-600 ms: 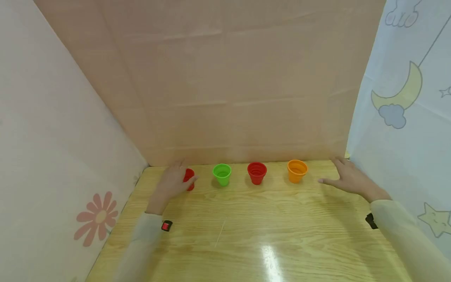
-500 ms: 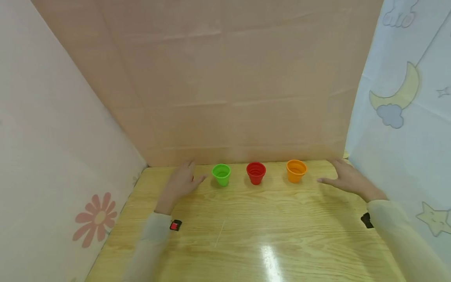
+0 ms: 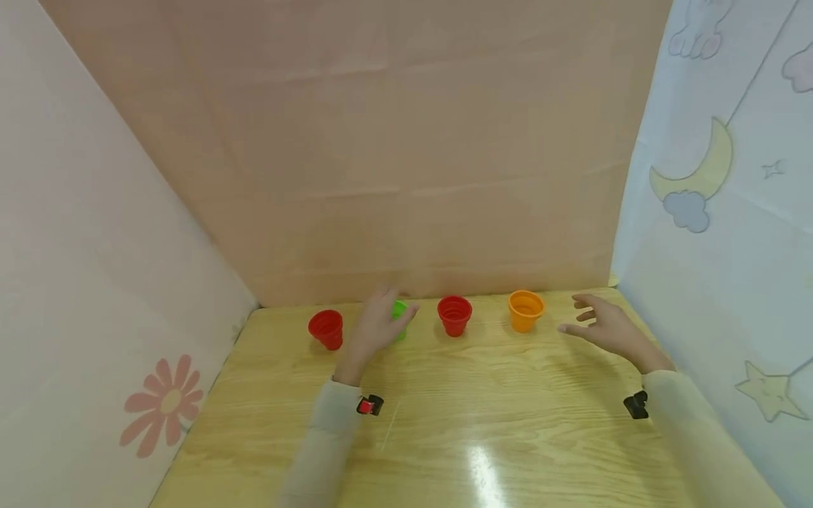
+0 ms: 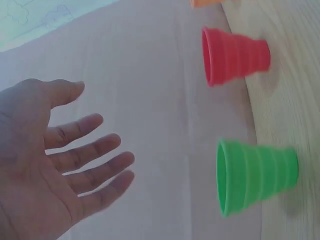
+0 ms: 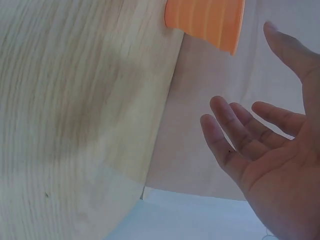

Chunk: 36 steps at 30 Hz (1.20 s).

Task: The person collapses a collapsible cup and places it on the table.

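Four ribbed cups are lined up along the back of the wooden table; a red cup is at the left end. My left hand hovers over the green cup and partly covers it in the head view. In the left wrist view its fingers are spread, holding nothing, apart from the cup. Right of that stands another red cup. An orange cup closes the row. Beside it, to the right and apart from it, my right hand hangs in the air with relaxed, slightly bent fingers and nothing in them.
The wooden table meets a brown sheet right behind the cups. A pale wall with a flower print bounds the left side. On the right is a sheet printed with a moon and star.
My left hand has moved right, from the leftmost red cup to the green one, uncovering that red cup. My right hand has shifted slightly left in the view, its fingers a little more bent.
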Tool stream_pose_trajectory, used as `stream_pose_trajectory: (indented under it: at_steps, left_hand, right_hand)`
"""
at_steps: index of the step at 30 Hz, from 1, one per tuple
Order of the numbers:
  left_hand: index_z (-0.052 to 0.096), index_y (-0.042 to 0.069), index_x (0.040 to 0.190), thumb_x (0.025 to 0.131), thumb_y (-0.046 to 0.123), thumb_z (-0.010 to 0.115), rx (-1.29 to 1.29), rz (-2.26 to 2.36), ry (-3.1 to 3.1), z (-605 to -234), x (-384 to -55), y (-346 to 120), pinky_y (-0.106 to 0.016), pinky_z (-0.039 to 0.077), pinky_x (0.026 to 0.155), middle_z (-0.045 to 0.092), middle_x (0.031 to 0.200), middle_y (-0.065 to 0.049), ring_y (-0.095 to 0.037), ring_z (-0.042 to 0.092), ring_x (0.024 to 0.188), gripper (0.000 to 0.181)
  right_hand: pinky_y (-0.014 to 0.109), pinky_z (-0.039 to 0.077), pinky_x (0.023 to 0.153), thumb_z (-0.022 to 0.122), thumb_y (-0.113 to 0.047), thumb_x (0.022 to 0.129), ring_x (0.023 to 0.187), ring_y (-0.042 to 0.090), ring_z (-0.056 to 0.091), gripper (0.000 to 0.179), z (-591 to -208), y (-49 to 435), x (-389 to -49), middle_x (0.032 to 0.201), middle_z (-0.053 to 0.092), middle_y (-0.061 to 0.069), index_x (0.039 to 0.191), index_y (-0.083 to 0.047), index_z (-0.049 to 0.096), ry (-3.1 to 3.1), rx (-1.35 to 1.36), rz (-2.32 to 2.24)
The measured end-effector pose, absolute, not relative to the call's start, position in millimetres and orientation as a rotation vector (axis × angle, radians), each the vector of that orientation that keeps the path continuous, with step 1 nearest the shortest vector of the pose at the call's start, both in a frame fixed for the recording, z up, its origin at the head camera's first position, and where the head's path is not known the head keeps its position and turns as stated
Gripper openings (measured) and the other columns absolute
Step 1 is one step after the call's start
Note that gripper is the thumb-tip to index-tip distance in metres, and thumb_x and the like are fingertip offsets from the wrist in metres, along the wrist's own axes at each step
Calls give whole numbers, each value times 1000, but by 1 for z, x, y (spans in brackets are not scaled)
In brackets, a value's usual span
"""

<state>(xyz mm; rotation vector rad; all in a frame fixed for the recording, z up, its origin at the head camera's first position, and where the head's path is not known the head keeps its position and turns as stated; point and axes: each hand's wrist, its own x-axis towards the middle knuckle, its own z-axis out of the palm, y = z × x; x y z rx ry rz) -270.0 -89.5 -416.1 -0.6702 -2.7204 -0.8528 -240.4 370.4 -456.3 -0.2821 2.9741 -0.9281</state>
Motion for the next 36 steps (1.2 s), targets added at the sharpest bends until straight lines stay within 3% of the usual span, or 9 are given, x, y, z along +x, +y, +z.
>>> stream_pose_trajectory:
  at_steps: [9,15,17,19,28,36]
  left_hand:
    - [67,9,110,106,37,62,-730,-1113,-2729,-423,-264,-39,-48,58,103,71,126,-10,-32,66,123,28]
    - [67,16,107,106,39,62,-739,-1193,-2744,-433,-265,-17,-31,57,83,70,110,0,-20,65,96,23]
    - [67,16,108,106,40,62,-742,-1212,-2751,-437,-267,-10,-29,57,79,70,104,0,-18,65,91,25]
    - [68,15,111,106,40,62,-752,-1217,-2755,-441,-268,-4,-29,58,82,72,104,1,-17,68,95,26]
    - [67,11,125,107,34,62,-749,-1253,-2792,-462,-271,39,-35,60,101,72,127,-7,-24,69,115,30]
    - [59,7,139,103,24,68,-674,-1449,-2839,-489,-276,74,-29,61,93,68,133,-14,-24,70,113,40]
  right_hand:
    - [67,54,102,70,-46,100,130,59,56,88,-480,363,-240,154,44,39,157,10,33,2946,-231,-1030]
    - [68,51,106,70,-50,100,134,59,53,90,-488,354,-246,156,43,37,158,8,32,2915,-225,-1087]
    - [69,51,106,69,-51,100,134,59,53,91,-490,352,-247,157,42,37,158,7,31,2912,-223,-1086]
    - [69,51,106,68,-52,100,135,59,53,91,-492,352,-249,157,43,37,159,6,31,2914,-215,-1086]
    - [67,52,106,68,-49,101,135,57,53,88,-496,350,-257,156,44,36,159,6,32,2912,-219,-1123]
    - [67,52,106,70,-49,100,136,58,52,94,-508,344,-266,154,44,38,160,8,26,2873,-179,-1208]
